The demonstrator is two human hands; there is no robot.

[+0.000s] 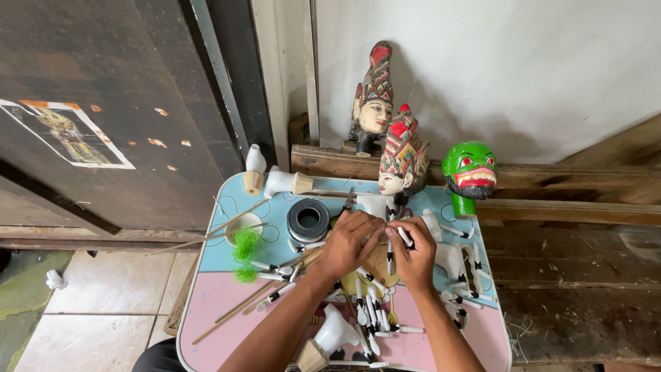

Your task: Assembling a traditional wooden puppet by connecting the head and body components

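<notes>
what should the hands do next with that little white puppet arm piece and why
Probably draw the hands slightly apart to snug the joint: the left hand and right hand pinch a white arm piece between them, fingertips meeting.

White plastered wall [523,69] behind, evenly lit by soft daylight. Dark, worn wooden door [117,103] at left, a torn paper picture [65,134] stuck on it. Pale floor tiles [103,310] lower left. Rough wooden planks [571,275] at right. Small table [220,289], top blue and pink.
</notes>
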